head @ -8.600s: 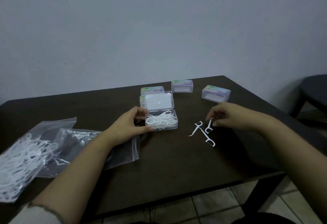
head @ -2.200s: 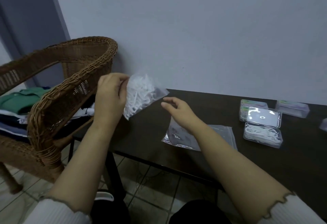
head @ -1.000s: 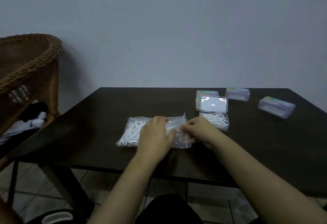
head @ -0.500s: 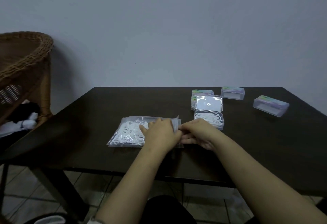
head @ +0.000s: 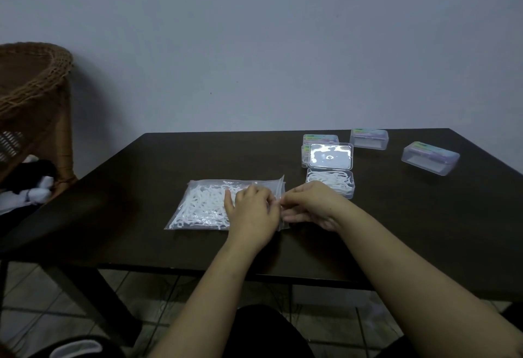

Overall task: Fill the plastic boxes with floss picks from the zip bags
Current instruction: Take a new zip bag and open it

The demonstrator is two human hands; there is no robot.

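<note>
We are at a dark table, with a wicker chair to the far left. On the table, left of centre, lies a zip bag flat and full of white picks; its zip edge points right. Our left hand rests on the bag's right part, fingers curled at the zip edge, and our right hand meets it there, fingertips pinching that same edge. We judge both are working the zip open, though the seal itself is hidden behind the fingers.

Just right of the bag, touching our right hand's far side, stands an open box already holding a layer of picks, its lid tilted up behind it. Behind the lid is a stack of closed boxes; two more closed boxes sit farther right, one far and one nearer the right edge. We cannot tell whether the closed ones are filled.

So one box is partly filled; the bag must be opened and the rest loaded.
</note>
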